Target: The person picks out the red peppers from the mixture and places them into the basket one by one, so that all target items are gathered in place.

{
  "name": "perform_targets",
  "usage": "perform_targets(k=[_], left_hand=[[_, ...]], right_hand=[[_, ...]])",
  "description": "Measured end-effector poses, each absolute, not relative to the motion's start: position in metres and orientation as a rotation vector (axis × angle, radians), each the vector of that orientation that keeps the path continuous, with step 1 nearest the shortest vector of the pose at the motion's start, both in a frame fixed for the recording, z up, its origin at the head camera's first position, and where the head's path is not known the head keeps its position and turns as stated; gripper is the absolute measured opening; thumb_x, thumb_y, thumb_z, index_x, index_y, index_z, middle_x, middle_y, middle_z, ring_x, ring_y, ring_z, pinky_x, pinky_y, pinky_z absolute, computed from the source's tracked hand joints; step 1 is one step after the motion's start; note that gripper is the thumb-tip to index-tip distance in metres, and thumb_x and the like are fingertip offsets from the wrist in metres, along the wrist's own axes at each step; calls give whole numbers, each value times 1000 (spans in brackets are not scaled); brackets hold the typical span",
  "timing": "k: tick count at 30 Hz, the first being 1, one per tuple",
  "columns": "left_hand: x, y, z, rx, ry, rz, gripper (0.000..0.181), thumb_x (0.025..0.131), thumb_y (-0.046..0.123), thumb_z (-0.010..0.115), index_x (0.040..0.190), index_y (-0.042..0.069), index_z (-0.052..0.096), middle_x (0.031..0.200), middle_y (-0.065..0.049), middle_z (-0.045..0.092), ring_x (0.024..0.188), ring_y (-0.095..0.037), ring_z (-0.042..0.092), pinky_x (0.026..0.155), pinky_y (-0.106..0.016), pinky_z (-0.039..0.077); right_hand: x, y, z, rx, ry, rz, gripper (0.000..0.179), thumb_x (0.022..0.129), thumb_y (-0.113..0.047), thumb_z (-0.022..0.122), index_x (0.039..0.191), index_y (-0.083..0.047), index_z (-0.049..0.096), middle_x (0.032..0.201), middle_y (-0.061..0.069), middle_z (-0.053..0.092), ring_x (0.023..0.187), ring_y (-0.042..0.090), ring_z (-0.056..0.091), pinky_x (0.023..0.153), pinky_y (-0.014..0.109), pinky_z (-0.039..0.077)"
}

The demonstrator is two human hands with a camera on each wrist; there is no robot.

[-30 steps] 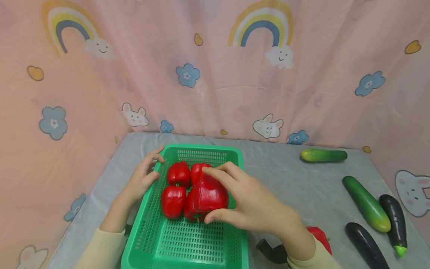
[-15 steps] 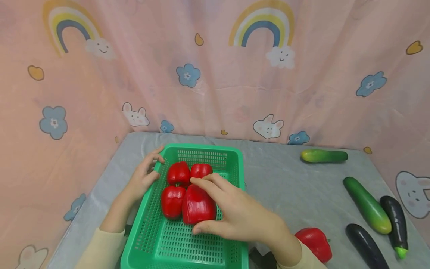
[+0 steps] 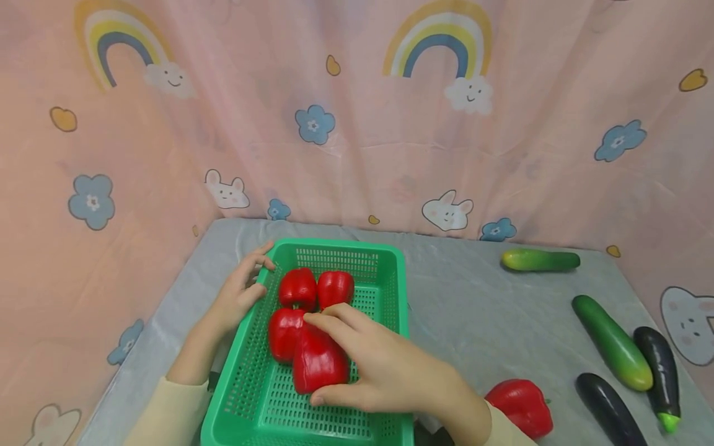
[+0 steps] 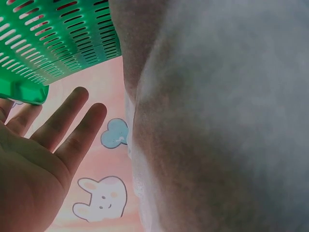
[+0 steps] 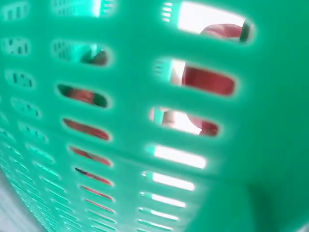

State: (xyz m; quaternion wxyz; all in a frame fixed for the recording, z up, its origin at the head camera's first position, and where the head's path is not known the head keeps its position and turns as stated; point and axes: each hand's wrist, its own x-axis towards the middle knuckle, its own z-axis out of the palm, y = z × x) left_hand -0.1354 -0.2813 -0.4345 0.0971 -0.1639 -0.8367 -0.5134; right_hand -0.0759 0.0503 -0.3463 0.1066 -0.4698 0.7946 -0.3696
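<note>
Red bell peppers sit together in a green perforated basket [image 3: 397,266]. My right hand [image 3: 385,371] reaches over the basket's right side and holds one bell pepper [image 3: 319,365], thumb at its near side and fingers over its top. It leans against another red pepper [image 3: 283,334]; two more, a left pepper [image 3: 297,288] and a right pepper [image 3: 336,288], lie behind. My left hand [image 3: 234,297] touches the basket's left rim with thumb and fingertips. The left wrist view shows the left hand's fingers [image 4: 60,121] largely straight beside the rim. The basket wall fills the right wrist view.
On the grey cloth [image 3: 474,297] to the right lie a loose red bell pepper [image 3: 521,406], a yellow-green cucumber-like vegetable [image 3: 540,260], a dark green one [image 3: 612,341] and two eggplants [image 3: 608,406]. A pink printed curtain [image 3: 357,155] hangs behind.
My right hand has carried the held pepper down and leftward, toward the near side of the group. The back right pepper shows more fully. My left hand stays at the rim.
</note>
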Motion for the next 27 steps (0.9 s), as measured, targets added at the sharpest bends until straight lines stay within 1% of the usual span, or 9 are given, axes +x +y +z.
perform_targets(k=[4,7,11,14,18,27], left_hand=[[-138,-282,-436,-489,-2472,-1525,32,89,-6,52,119,4,58,174,-18,36,144,-49,48,110,-74,39],[-138,-283,-436,-494,-2471,-1524,32,89,-6,52,119,4,58,174,-17,36,142,-48,50,111,-74,38],[-138,-283,-437,-494,-2470,-1519,31,89,-6,53,118,4,58,174,-18,37,140,-47,51,110,-73,40],[-137,-282,-437,-495,-2467,-1512,31,89,-6,52,118,4,58,173,-19,38,141,-48,50,108,-72,41],[-136,-281,-437,-496,-2467,-1502,31,90,-5,53,119,4,59,173,-17,39,139,-49,53,106,-70,44],[-135,-280,-436,-493,-2468,-1483,32,90,-5,51,120,4,59,173,-16,40,135,-48,57,103,-66,46]], right_hand=[[-76,46,-349,-1448,2287,-1070,88,91,-56,82,164,-28,43,150,-7,52,134,8,51,94,22,56],[-75,41,-352,-1524,2251,-1060,87,94,-53,81,165,-23,41,150,-4,52,134,8,51,94,20,55],[-74,34,-358,-1622,2251,-1005,86,96,-51,79,166,-20,39,150,-2,51,135,7,50,95,17,53],[-73,30,-361,-1646,2259,-971,87,96,-51,79,167,-20,37,151,-2,50,136,7,49,95,16,52],[-72,25,-366,-1636,2254,-958,88,96,-54,78,167,-22,37,152,-3,49,137,6,48,95,16,52],[-69,14,-374,-1650,2274,-834,85,96,-59,76,164,-19,42,144,-3,53,130,3,50,91,13,52]])
